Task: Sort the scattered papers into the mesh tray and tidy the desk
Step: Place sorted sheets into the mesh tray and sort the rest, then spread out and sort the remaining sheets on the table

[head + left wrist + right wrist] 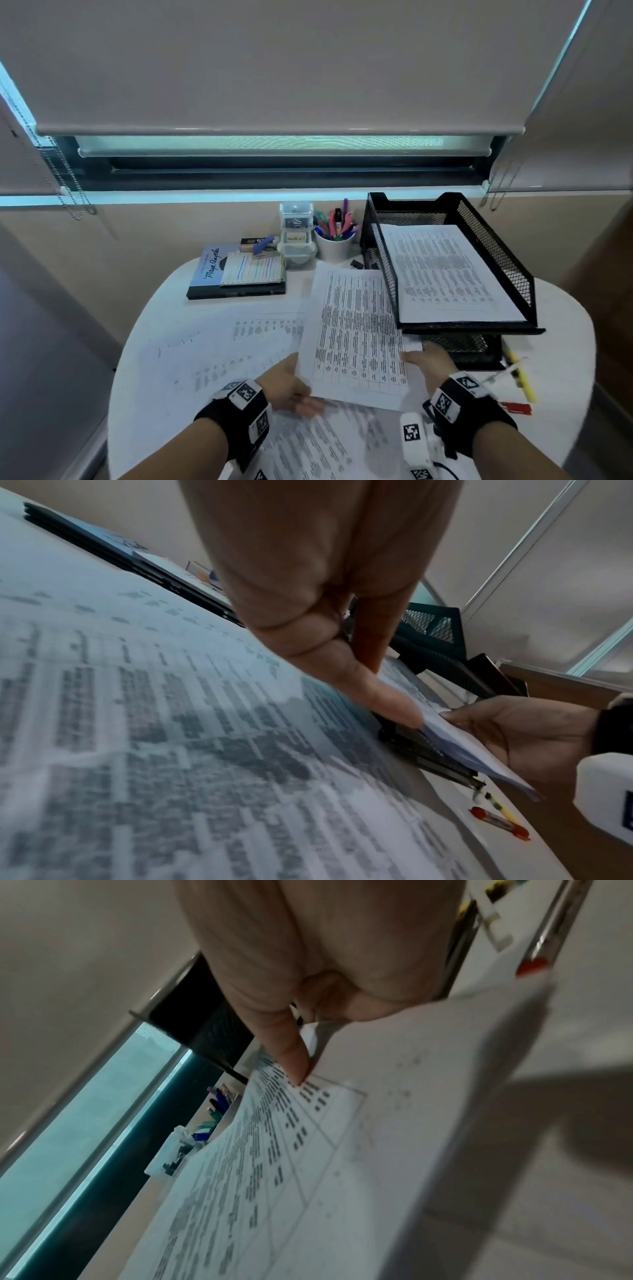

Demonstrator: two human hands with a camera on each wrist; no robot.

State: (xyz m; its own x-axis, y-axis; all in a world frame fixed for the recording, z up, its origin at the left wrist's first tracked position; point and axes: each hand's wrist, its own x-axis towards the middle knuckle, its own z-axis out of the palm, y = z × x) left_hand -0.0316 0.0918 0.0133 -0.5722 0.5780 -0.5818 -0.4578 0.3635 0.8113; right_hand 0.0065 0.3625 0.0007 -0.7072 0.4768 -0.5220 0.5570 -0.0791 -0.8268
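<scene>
A printed sheet (359, 329) hangs slightly raised over the desk's middle, just left of the black two-tier mesh tray (496, 246). My right hand (426, 359) pinches the sheet's right edge, thumb (287, 1053) on top and fingers beneath. My left hand (291, 383) lies with straight fingers against and under the sheet's lower left edge. The tray's top tier holds another printed sheet (445, 270). More loose printed papers (219, 346) cover the round white desk, some under my wrists (318, 445).
At the back stand a stack of books (219, 270), a stapler (263, 245), a small clear drawer unit (296, 233) and a white pen cup (334, 246). Loose pens (520, 377) and a red pen (513, 407) lie near the desk's right edge.
</scene>
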